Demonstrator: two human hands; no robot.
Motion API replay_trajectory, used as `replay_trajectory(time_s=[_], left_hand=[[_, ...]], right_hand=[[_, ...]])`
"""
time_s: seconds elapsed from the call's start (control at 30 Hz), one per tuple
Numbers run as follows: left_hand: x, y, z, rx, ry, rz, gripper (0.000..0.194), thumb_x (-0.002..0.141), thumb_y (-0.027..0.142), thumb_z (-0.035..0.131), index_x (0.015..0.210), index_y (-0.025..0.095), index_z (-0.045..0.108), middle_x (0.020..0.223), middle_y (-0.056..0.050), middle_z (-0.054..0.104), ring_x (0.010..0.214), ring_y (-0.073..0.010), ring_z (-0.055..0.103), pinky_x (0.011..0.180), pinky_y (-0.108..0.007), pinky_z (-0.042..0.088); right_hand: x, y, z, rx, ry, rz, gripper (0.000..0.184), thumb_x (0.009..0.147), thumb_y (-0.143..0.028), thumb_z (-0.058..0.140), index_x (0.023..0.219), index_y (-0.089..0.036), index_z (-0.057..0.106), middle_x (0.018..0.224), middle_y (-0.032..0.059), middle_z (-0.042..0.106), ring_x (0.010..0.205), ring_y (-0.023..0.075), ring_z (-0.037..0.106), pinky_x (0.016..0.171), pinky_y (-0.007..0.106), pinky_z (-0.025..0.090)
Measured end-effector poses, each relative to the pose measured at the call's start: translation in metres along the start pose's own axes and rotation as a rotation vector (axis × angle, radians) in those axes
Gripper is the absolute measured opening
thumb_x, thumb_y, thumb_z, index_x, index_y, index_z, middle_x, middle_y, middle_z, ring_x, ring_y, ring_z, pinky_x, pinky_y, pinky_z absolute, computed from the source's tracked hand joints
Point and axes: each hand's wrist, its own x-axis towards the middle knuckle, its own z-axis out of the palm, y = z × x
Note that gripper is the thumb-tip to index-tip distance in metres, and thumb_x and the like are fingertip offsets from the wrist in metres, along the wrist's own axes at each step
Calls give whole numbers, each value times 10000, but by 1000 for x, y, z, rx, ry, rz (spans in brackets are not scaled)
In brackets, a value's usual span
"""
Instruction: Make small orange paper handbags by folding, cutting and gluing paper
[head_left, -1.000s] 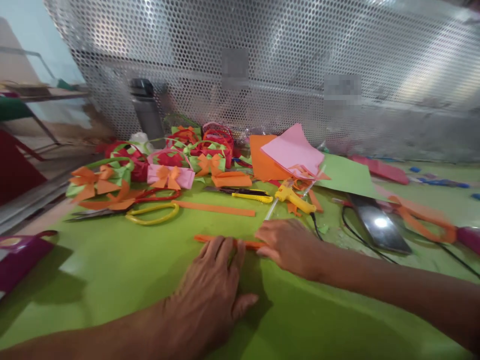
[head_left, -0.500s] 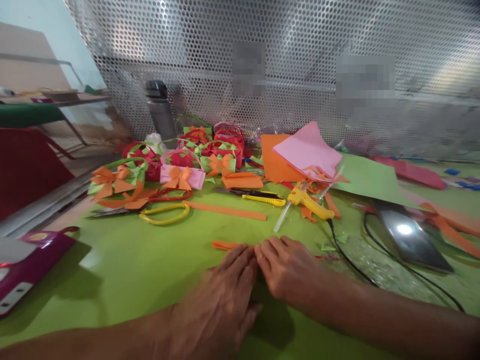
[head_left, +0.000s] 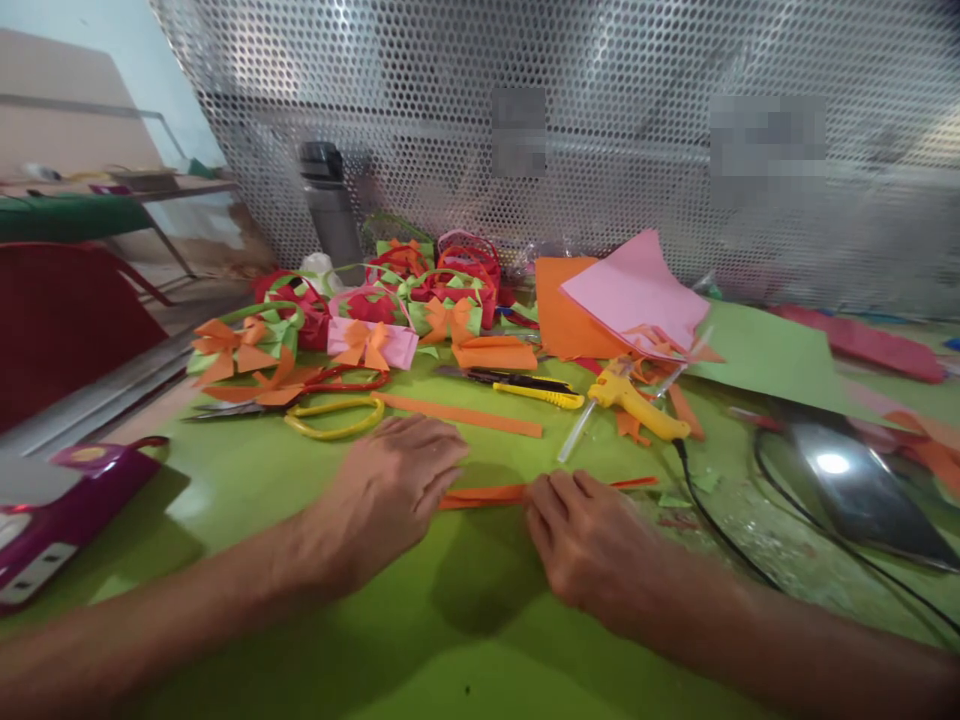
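Green tabletop [head_left: 247, 540], folded strip [head_left: 487, 495] underhand.

The strip [head_left: 486, 496] is bright orange, long and narrow. It lies nearly level across the centre of the frame, a little below mid-height, its right end slightly higher in the picture than its left part. Left of a hidden middle stretch it looks folded lengthwise, with layers close together and a darker line running between them. The far left end is covered, so its shape cannot be told. To the right of centre, the strip shows again as a thinner, darker orange sliver with a narrow tip.
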Motion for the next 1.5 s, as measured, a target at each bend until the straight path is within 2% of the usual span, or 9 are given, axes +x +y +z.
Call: replay_trajectory(time_s=[0.13,0.2,0.3,0.6,0.83,1.0,1.27,1.37,1.5], left_hand=[[0,8,-3,44,-145,37,168,886,279,521,937,151,617,905,-49,636,833,-191,551,768,-336,421],[-1,12,-3,87,-220,77,143,904,223,484,905,161,612,871,-34,617,793,-179,521,734,-319,390],[-2,10,-1,127,-285,124,217,908,109,400,850,162,602,806,-30,591,723,-169,482,671,-310,338],[-1,10,2,246,-245,249,231,886,100,373,835,149,593,705,-47,537,672,-189,412,630,-328,271],[0,10,-3,307,-323,251,172,872,97,428,801,140,579,756,-56,536,710,-195,415,602,-322,281],[-3,9,-6,325,-346,249,186,873,81,420,792,138,578,758,-52,539,710,-194,420,601,-323,291],[-4,12,-4,388,-300,255,228,853,42,412,733,139,580,702,-53,564,667,-201,442,584,-330,288],[-4,13,-4,398,-305,256,210,843,49,430,735,137,587,696,-55,565,662,-200,450,578,-328,290],[-6,11,-1,451,-247,289,214,835,59,442,699,144,585,650,-50,546,630,-196,448,554,-329,279]], right_hand=[[-1,0,-1,-9,51,-9,145,702,-50,494,770,-103,610,647,82,553,554,204,489,445,319,315],[-2,1,-1,-3,53,-13,145,711,-51,490,783,-105,604,657,82,552,556,199,485,450,319,317],[-4,3,-2,32,46,-22,142,702,-44,496,776,-117,593,666,73,542,565,194,479,454,316,315],[-2,5,6,91,78,2,182,706,-42,525,858,-102,606,722,64,546,613,192,484,466,318,332],[1,9,12,179,83,-4,148,694,-54,585,819,-128,612,768,43,562,631,184,480,440,315,327],[1,8,16,209,65,7,175,725,-89,594,892,-140,606,796,39,569,656,185,480,459,328,343],[7,8,12,209,16,47,300,765,-118,591,1063,-154,592,777,36,605,659,182,486,489,343,348],[8,9,14,209,44,32,308,762,-130,600,1069,-131,578,766,32,593,645,180,487,467,339,327],[8,8,15,212,48,53,270,775,-141,584,1045,-148,575,752,20,587,636,181,493,461,332,318]])
